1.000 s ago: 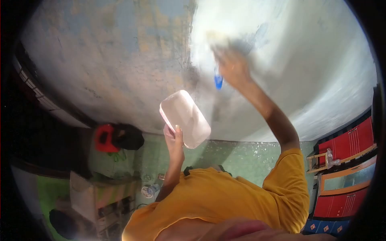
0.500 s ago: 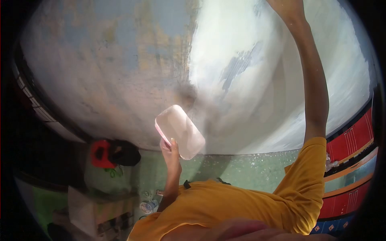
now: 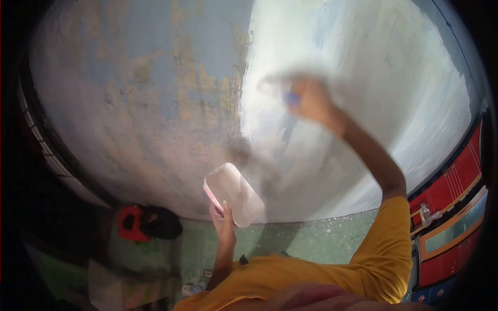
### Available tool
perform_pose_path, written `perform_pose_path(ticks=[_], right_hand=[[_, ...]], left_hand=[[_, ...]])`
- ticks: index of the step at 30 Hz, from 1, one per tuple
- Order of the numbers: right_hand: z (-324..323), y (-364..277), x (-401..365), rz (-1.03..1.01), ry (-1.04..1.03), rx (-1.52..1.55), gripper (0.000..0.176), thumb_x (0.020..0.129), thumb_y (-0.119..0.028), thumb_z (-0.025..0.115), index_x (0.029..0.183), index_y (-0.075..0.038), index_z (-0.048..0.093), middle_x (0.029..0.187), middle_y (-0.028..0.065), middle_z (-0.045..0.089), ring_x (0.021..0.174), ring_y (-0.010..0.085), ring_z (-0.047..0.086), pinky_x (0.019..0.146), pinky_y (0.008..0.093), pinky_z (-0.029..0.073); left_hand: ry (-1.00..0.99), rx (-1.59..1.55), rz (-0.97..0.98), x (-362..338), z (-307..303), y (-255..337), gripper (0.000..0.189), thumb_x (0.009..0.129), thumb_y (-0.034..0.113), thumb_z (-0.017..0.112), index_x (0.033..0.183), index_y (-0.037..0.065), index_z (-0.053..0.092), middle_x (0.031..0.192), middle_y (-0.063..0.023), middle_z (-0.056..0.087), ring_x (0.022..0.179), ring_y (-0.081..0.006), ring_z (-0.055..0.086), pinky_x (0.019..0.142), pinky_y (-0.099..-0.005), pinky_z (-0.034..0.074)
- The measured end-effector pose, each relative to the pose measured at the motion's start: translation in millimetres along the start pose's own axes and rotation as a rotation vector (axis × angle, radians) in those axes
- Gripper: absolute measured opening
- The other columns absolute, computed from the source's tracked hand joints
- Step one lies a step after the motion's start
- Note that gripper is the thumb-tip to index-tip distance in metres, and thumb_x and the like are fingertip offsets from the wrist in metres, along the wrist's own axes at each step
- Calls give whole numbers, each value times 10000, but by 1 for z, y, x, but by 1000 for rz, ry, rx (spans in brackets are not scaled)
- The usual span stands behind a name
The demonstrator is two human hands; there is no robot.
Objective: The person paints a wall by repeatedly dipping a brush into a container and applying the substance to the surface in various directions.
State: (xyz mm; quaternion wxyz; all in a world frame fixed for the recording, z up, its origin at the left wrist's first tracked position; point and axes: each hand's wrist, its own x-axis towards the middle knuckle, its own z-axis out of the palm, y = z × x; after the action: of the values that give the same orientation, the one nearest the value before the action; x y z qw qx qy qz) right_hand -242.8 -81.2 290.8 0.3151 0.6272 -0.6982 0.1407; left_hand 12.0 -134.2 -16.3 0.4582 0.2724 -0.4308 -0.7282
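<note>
A pale pink rectangular tray (image 3: 239, 196) with rounded corners is held tilted in my left hand (image 3: 224, 222), the thumb on its near rim. My right hand (image 3: 310, 101) is raised in front of the wall, fingers closed round a blue-handled tool (image 3: 291, 97). A thin curved part of the tool reaches left from the fist, smeared by motion, so I cannot make out its kind. Behind both hands stands the wall (image 3: 155, 98), its left part patchy grey, blue and ochre, its right part coated white. A greyish unevenly covered patch lies just below my right hand.
The green floor (image 3: 321, 238) is speckled white near the wall's foot. A red and black object (image 3: 132, 223) lies at lower left, near a pale box-like piece (image 3: 104, 282). Red cabinet-like furniture (image 3: 448, 181) with orange trim stands at right.
My right hand has come down from the top edge and leftward over the white wall area, bringing the blue-handled tool into view. The tray appears lower as the view has shifted.
</note>
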Motion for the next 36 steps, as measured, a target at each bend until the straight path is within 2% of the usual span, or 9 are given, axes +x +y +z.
perform_pose_path(ticks=[5, 8, 12, 16, 21, 24, 27, 33, 36], right_hand=[[-126, 38, 102, 10, 512, -205, 200, 738, -160, 637, 901, -45, 655, 853, 157, 647, 778, 338, 626, 698, 422, 511], [-155, 33, 126, -19, 476, -344, 237, 841, -157, 594, 978, 30, 641, 1001, 201, 651, 940, 352, 605, 852, 412, 475], [-33, 32, 58, -250, 260, -755, 459, 701, -132, 601, 1159, -86, 603, 770, 74, 603, 753, 262, 606, 634, 383, 503], [37, -14, -25, -407, -163, -193, 357, 750, -139, 609, 1086, -23, 644, 1004, 123, 667, 876, 262, 641, 743, 372, 535], [-87, 27, -5, 168, -90, -131, 233, 841, -282, 573, 865, -70, 664, 856, 174, 658, 791, 355, 630, 696, 459, 506], [-175, 60, 62, 56, 279, -261, 280, 799, -306, 598, 782, -28, 633, 743, 211, 627, 693, 373, 613, 662, 456, 502], [-227, 33, 96, 292, 503, -296, 255, 873, -180, 573, 956, 55, 624, 958, 220, 644, 920, 358, 604, 814, 413, 476], [-133, 59, 61, -236, 333, -605, 133, 732, -136, 618, 843, -68, 648, 810, 153, 638, 789, 333, 618, 696, 435, 496], [-85, 11, 7, -87, -68, -279, 219, 749, -47, 531, 847, -95, 721, 863, 144, 675, 890, 286, 644, 785, 404, 526]], left_hand=[[8, 5, 3, 0, 6, -2, 511, 930, 251, 578, 1299, -17, 347, 1099, -86, 478, 954, -119, 470, 803, -258, 428], [5, 10, -7, -3, 7, 0, 509, 929, 248, 580, 1297, -16, 349, 1091, -84, 482, 950, -117, 470, 805, -258, 429], [14, 8, -24, -2, 7, -2, 509, 926, 244, 586, 1294, -16, 351, 1095, -84, 485, 952, -117, 469, 817, -264, 426], [-1, 0, -19, 0, 1, -3, 517, 924, 244, 590, 1299, -19, 351, 1117, -90, 488, 968, -129, 474, 842, -275, 420], [15, 38, 43, -53, 23, -28, 529, 918, 233, 594, 1307, -25, 345, 1139, -110, 491, 1003, -154, 479, 871, -292, 415], [23, 79, 30, -51, 29, -29, 491, 941, 274, 559, 1285, -17, 363, 1139, -92, 490, 1013, -143, 479, 888, -293, 406], [47, 78, 8, -54, 29, -38, 476, 950, 296, 547, 1271, -10, 374, 1136, -79, 489, 1014, -136, 478, 895, -290, 400], [44, 75, 25, -53, 31, -53, 491, 942, 306, 563, 1267, -13, 379, 1099, -67, 492, 971, -122, 475, 869, -278, 403], [55, 88, 26, -50, 27, -51, 492, 942, 309, 563, 1262, -20, 383, 1078, -61, 493, 946, -114, 470, 852, -271, 405]])
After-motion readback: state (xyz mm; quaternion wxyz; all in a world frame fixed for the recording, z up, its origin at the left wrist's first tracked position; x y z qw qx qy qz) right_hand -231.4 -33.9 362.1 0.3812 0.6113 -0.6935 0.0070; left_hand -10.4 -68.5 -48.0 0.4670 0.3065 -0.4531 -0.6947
